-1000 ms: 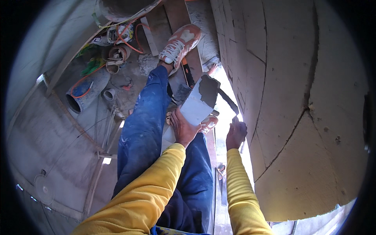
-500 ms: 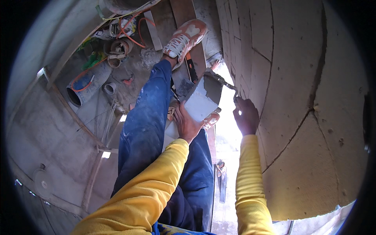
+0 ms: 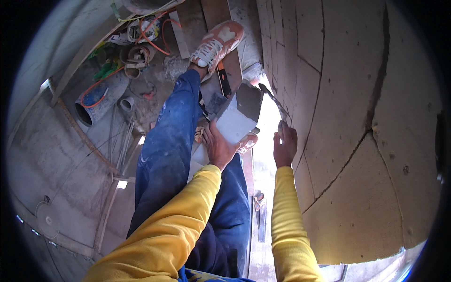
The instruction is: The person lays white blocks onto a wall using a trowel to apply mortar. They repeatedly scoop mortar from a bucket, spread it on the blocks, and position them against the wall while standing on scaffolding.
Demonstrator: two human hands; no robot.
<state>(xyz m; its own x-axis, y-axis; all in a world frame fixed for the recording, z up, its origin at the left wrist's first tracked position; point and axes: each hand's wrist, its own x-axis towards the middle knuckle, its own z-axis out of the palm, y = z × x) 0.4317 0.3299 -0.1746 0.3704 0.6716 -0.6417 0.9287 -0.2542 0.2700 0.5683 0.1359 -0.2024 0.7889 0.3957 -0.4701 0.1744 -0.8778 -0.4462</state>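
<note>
My left hand point(image 3: 220, 146) holds a pale grey block point(image 3: 232, 123), its fingers and palm against the near side. Dark wet mortar point(image 3: 250, 101) coats the block's far right part. Closed round the handle of a trowel point(image 3: 273, 99), my right hand point(image 3: 285, 145) is to the right of the block, close to the wall. The thin trowel blade points up and left, and a narrow bright gap shows between it and the mortar.
A wall of large blocks point(image 3: 347, 141) with dark joints rises at right. My shoe point(image 3: 218, 44) rests on a plank point(image 3: 232, 66). An orange-and-black tool point(image 3: 223, 80) lies beside it. Further left are a large pipe point(image 3: 101, 98), orange hose point(image 3: 164, 35) and a bucket-like container point(image 3: 136, 58).
The trowel blade has come away from the mortared block toward the right, and its angle has changed. My right hand has shifted slightly left in view; the left still holds the block.
</note>
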